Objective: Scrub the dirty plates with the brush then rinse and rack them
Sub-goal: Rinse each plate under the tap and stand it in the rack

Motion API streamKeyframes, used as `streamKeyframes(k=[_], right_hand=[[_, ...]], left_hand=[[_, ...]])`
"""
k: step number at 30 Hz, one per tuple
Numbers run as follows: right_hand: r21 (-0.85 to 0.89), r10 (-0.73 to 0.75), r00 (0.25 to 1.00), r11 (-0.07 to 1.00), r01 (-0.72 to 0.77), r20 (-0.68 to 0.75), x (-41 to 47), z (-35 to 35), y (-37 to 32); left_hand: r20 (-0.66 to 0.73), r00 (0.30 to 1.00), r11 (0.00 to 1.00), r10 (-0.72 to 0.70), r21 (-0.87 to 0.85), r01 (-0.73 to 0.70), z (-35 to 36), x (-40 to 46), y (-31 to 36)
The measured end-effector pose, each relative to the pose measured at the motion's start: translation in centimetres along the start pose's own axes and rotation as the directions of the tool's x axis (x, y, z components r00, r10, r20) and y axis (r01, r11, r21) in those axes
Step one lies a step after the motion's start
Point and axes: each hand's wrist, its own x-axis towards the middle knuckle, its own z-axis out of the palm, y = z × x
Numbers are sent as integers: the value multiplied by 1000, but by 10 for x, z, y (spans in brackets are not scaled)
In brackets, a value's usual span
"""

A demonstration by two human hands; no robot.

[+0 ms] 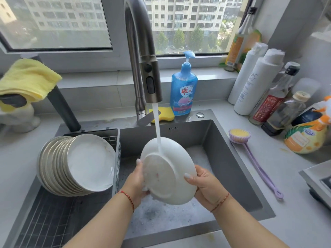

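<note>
With the left hand and right hand each clamped on an edge of the round white ceramic plate, underside up beneath the tap stream, rotate it until the apparent suds clear, then rack it left.

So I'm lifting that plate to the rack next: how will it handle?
Probably slippery: the plate is wet under the faucet stream, with suds near the left hand. It looks like stiff white ceramic, so likely breakable if it hits the steel sink. The right hand grips its rim; keeping both hands on seems wise.
</note>
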Motion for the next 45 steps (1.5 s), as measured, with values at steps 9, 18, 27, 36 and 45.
streamKeyframes(k=[9,18,27,36,45], right_hand=[[416,56,990,909,4,-132,28,-5,20],[735,231,936,676,43,-267,38,3,47],[802,401,831,591,86,-386,36,26,42],[349,237,852,935,-68,-467,31,34,33],[-695,-36,974,706,-132,-222,14,58,56]], left_hand=[[-103,992,961,-78,-273,47,-16,-12,0],[-58,998,872,-28,-489,-4,-25,-26,16],[-77,996,895,-37,-447,-1,-29,-24,10],[-143,987,993,-77,79,89,-25,-24,-5],[119,993,991,-25,-130,41,-14,-28,7]])
